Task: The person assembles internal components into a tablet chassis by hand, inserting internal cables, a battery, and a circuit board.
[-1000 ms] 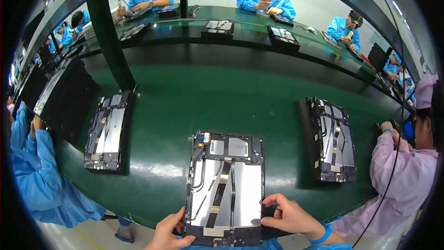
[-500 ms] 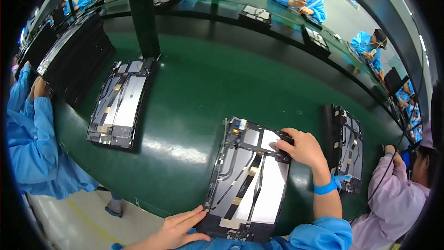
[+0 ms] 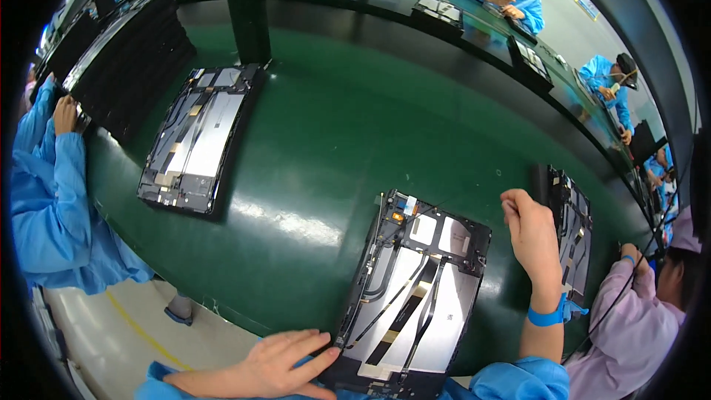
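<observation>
An opened tablet [image 3: 455, 310], its silver inside, black ribbon cables and small boards bared, lies in front of me at the table's near edge. My left hand [image 3: 278, 363] rests at its lower left corner, fingers stretched out and the index fingertip touching the edge. Raised off the tablet, my right hand [image 3: 532, 241] is to the right of its top corner. Its fingers are curled together, and anything pinched in them is too small to make out. A blue band [image 3: 546, 317] circles the right wrist. Just beyond that hand lies another opened tablet [image 3: 572, 233].
A third opened tablet [image 3: 215, 130] lies on the green table [image 3: 333, 126] at the left. Behind it stands a tall stack of dark panels [image 3: 133, 67]. A dark post [image 3: 249, 15] rises from the table. Co-workers sit on both sides and across a raised shelf [image 3: 474, 55].
My right hand has lifted off the tablet's top right part and moved right, its fingers curling. My left hand stays at the lower left corner. The whole view has shifted a little.
</observation>
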Motion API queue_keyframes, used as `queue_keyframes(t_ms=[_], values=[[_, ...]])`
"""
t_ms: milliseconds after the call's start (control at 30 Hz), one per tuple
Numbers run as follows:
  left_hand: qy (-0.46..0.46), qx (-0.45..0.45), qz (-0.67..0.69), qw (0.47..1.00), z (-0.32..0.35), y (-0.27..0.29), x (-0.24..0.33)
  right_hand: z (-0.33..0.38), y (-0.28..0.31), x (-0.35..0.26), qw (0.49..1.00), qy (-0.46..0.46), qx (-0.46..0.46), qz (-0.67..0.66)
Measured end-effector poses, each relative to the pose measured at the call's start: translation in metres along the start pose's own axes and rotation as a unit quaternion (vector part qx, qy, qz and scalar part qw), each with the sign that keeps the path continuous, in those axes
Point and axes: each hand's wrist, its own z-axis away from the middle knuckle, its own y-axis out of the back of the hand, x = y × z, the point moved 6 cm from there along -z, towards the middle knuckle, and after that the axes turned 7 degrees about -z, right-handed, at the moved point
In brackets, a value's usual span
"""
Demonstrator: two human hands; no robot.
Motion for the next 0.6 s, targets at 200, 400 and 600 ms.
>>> queue_keyframes(t_ms=[200, 400, 600], values=[[0.089, 0.018, 0.03, 0.995, -0.058, -0.001, -0.047, -0.009, -0.039, -0.081, 0.969, 0.241, -0.054, 0.011], [0.414, -0.088, 0.395, 0.816, -0.083, -0.051, -0.108, -0.024, -0.07, -0.061, 0.948, 0.149, -0.168, -0.226], [0.464, -0.13, 0.421, 0.769, -0.087, -0.056, -0.104, -0.024, -0.079, -0.059, 0.938, 0.141, -0.232, -0.215]])
